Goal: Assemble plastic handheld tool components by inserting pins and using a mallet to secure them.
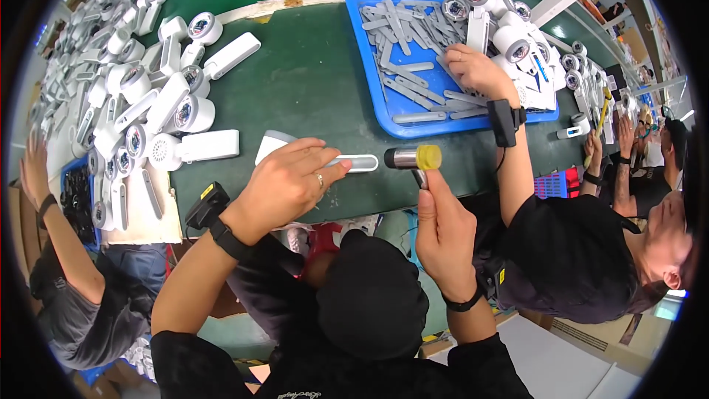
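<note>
Your right hand [449, 240] is gripping a small hammer [404, 158] by its handle, with the forefinger pointing up toward the head. Your left hand [286, 177] is lying palm down across a white device [267, 149], pressing it toward the green table [317, 89]. The hands are working apart, with the hammer head hovering between them. I cannot tell whether your left fingers are also curling under the device.

The device's slim end is reaching out from your left fingertips toward your right hand, and its grey strip [362, 164] is facing up. The hammer's dark face is pointing at that tip from just beside it, while the yellow face is turned away.

If you are seating the strip, as it appears, you are better off bracing the device flat and landing light, square taps along its length, choosing whichever face is softer. Your fingertips are sitting close to the likely strike line, so drawing them back first is worth doing.

Beyond your left hand, on its outer side, more white devices [173, 100] are lying heaped. Ahead of your right hand, a blue tray [436, 131] is holding loose grey strips [402, 29], and a co-worker's hand [473, 70] is reaching over it, so short, low swings are wiser.
</note>
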{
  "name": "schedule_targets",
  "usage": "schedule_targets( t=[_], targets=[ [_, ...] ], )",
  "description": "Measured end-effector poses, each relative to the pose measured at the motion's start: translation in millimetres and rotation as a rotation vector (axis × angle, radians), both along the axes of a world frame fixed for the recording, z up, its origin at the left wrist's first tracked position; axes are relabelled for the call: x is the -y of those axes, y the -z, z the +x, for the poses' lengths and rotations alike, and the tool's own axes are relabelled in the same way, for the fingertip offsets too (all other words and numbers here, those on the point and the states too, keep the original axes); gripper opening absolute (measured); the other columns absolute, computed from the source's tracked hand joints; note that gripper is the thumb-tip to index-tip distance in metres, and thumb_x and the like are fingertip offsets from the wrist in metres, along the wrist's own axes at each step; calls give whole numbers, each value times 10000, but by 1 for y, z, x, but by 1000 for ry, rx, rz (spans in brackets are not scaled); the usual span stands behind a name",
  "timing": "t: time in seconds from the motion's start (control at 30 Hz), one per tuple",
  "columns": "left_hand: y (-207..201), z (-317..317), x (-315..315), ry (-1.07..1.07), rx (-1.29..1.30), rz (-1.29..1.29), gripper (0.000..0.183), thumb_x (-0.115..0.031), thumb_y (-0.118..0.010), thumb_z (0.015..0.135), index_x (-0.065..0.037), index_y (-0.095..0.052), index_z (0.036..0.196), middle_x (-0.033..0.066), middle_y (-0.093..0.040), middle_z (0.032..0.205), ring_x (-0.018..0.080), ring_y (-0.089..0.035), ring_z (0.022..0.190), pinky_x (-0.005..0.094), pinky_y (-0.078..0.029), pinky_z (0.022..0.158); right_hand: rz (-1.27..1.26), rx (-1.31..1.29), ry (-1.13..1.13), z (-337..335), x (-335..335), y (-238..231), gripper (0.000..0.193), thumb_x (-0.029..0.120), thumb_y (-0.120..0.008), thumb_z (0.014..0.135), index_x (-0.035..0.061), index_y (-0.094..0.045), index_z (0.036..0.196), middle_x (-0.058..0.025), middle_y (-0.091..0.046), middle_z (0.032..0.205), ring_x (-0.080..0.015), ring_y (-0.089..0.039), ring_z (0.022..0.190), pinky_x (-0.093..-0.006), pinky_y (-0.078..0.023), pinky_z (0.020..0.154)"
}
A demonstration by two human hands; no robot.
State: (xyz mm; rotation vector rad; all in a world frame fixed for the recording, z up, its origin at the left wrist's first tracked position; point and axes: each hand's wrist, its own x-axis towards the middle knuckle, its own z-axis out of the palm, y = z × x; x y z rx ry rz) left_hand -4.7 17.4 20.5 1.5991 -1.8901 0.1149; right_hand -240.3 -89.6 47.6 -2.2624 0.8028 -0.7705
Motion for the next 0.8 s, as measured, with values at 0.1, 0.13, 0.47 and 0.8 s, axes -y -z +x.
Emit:
schedule_targets(
  t=[0.1, 0.13, 0.47, 0.8],
  targets=[
    [2, 0, 3, 15, 4, -26, 201, -48, -800, 821, -27, -778, 1020, 121, -748, 983, 275, -731, 892, 400, -614, 898, -187, -342, -31, 10, -1, 9, 343, 103, -609, 1012, 84, -638, 1353, -150, -687, 824, -330, -672, 655, -398, -514, 582],
    [1, 0, 3, 20, 1, -25, 201, -48, -800, 821, -27, -778, 1020, 121, -748, 983, 275, -731, 892, 400, -614, 898, -205, -286, -15, 11, 2, 16, 345, 107, -624, 998, 92, -632, 1343, -121, -646, 758, -324, -643, 606, -419, -490, 545],
    [-3, -2, 4, -8, 4, -9, 186, -66, -811, 825, -48, -787, 1008, 108, -755, 984, 282, -734, 895, 400, -616, 894, -241, -253, 18, 6, 2, -3, 347, 158, -640, 995, 120, -652, 1340, -126, -651, 763, -344, -646, 622, -439, -489, 546],
    [-56, 22, 23, 281, 284, 325, 187, -41, -657, 782, -58, -758, 939, 23, -713, 953, 254, -599, 1123, 495, -248, 1297, 294, -42, 87, -20, 10, 10, 393, 237, -525, 1102, 62, -573, 1451, -63, -509, 672, -121, -467, 592, -295, -419, 564]
  ],
)
